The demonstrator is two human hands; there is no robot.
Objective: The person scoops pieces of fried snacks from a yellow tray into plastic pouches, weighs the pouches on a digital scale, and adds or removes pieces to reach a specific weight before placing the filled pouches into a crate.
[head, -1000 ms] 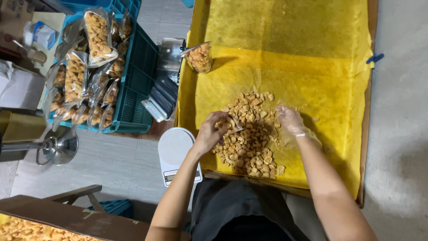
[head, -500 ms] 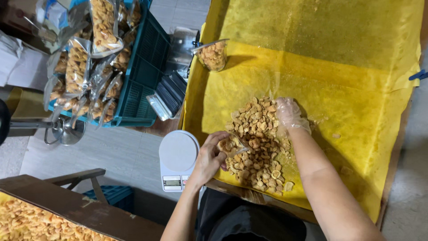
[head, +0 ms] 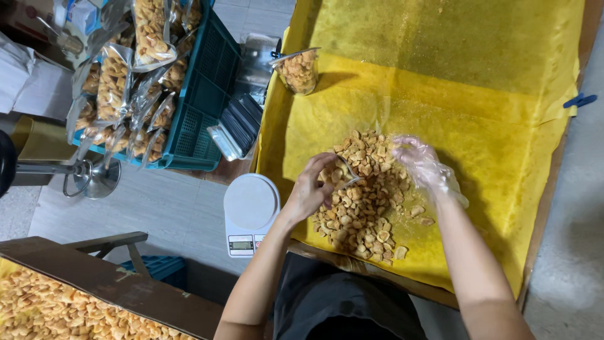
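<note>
Down on the tray, lined with yellow paper, your two hands work at a pile of small golden crackers near its close edge. Your left hand is bare and curled around a clear bag partly filled with crackers, holding its mouth at the left side of the pile. Your right hand wears a thin clear glove and rests at the far right of the pile, fingers spread and loosely open; whether it holds any crackers you cannot tell. Farther off on the paper, towards the left, a filled clear cup of crackers stands upright. Left of the tray, a white kitchen scale sits on the floor just beside your left wrist. Beyond it, a teal crate holds sealed cracker packs. At the near left, another tray of crackers shows.
</note>
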